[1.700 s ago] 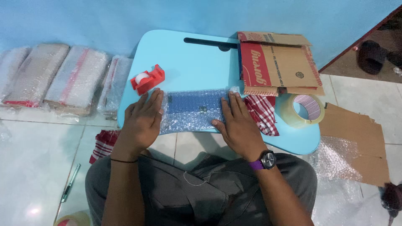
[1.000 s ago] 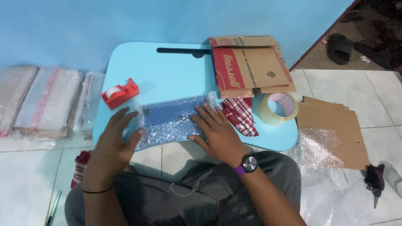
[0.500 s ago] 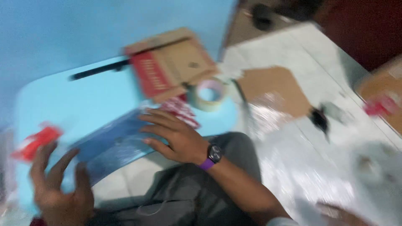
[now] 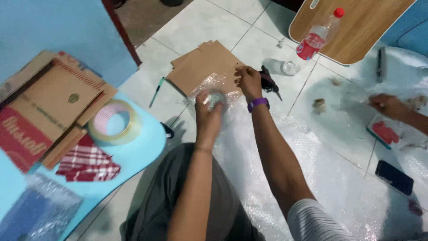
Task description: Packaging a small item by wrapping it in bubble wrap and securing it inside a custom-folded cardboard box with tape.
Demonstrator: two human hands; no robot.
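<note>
1. Left hand point(image 4: 208, 109) is closed around the bubble wrap point(image 4: 214, 87), bunched inside its fingers.
2. Right hand point(image 4: 248, 80) pinches the wrap's far edge (over the cardboard sheets point(image 4: 203, 64)).
3. Scissors point(image 4: 269, 82) lie just beyond the right fingers.

bubble wrap point(image 4: 214, 87) | clear, crumpled | lifted over cardboard, floor
</note>
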